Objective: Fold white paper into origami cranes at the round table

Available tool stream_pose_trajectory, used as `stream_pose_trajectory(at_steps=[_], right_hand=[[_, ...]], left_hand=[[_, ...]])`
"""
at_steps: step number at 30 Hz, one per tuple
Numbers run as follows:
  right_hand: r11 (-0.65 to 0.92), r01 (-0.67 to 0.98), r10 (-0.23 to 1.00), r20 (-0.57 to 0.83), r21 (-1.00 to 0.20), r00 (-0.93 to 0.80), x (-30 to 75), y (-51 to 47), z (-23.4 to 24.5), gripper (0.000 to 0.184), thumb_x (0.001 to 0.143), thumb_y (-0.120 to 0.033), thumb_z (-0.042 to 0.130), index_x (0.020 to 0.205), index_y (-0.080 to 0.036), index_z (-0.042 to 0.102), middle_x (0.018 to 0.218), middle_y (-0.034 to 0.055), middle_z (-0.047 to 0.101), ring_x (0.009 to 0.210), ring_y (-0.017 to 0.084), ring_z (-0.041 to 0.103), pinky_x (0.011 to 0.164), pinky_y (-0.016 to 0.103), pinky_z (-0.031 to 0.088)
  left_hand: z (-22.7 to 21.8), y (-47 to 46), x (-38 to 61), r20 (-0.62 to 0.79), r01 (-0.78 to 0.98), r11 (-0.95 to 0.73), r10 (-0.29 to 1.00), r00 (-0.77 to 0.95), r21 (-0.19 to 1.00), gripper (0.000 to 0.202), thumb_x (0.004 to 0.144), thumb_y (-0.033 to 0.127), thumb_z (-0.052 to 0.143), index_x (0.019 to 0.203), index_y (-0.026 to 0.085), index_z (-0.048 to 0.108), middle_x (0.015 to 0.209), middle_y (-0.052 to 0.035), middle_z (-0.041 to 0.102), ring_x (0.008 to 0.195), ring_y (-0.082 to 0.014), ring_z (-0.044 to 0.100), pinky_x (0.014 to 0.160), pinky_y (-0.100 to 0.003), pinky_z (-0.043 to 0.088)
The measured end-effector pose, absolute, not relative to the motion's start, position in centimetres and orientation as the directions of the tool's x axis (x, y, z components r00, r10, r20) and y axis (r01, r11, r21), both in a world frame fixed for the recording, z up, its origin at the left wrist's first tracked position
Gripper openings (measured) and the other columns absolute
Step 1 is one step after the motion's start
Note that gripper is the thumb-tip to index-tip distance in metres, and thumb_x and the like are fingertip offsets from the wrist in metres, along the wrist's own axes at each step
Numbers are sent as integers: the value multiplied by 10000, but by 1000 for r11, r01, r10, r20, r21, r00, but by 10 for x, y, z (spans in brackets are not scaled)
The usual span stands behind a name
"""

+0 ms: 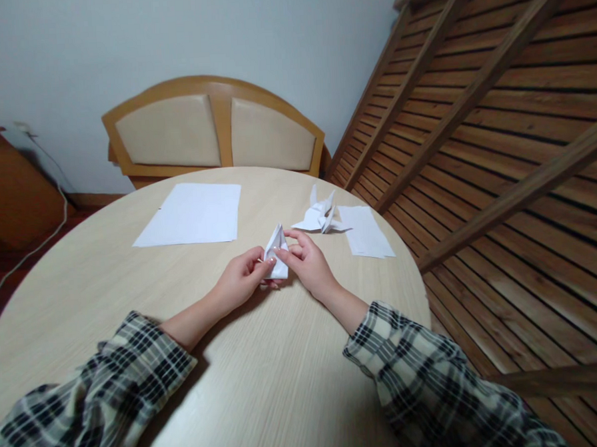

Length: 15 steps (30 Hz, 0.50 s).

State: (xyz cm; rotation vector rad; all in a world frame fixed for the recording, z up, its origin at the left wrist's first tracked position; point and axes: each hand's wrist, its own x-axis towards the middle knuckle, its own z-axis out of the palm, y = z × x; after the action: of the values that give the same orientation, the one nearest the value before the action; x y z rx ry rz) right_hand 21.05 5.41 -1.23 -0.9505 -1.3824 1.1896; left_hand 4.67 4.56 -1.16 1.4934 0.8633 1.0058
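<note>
Between my two hands is a small piece of folded white paper [279, 270], held just above the table with its pointed end facing away from me. My left hand [242, 273] pinches its left side, thumb on top and fingers partly underneath. My right hand [308, 262] grips the right side, its thumb pressed on the front face and its fingers behind the upper edge. Just beyond my right hand lies a folded white paper crane [319, 217], its points sticking out several ways.
A stack of white paper sheets [192, 214] lies at the far left of the round wooden table [106, 280]. Narrower paper sheets [365, 232] lie near the right edge. Behind stands a padded headboard [220, 124]; a slatted wooden panel [499, 146] leans at the right.
</note>
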Motion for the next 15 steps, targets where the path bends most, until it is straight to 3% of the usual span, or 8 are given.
stream_pose_trajectory(at_steps=[7, 15], right_hand=[[216, -102, 964, 229, -971, -135, 211, 56, -11, 299, 746, -391, 749, 876, -218, 543, 770, -12, 677, 656, 135, 624, 630, 280, 473], [234, -123, 962, 248, -964, -112, 211, 56, -12, 250, 760, -384, 727, 815, -216, 551, 718, -29, 640, 638, 126, 587, 623, 268, 439]], left_hand=[[-8, 43, 46, 108, 133, -190, 879, 464, 973, 273, 844, 440, 565, 784, 176, 526, 655, 17, 593, 602, -141, 606, 583, -259, 472], [-5, 42, 46, 121, 224, -254, 870, 477, 941, 282, 856, 443, 526, 755, 180, 517, 638, 12, 595, 605, -146, 589, 574, -255, 438]])
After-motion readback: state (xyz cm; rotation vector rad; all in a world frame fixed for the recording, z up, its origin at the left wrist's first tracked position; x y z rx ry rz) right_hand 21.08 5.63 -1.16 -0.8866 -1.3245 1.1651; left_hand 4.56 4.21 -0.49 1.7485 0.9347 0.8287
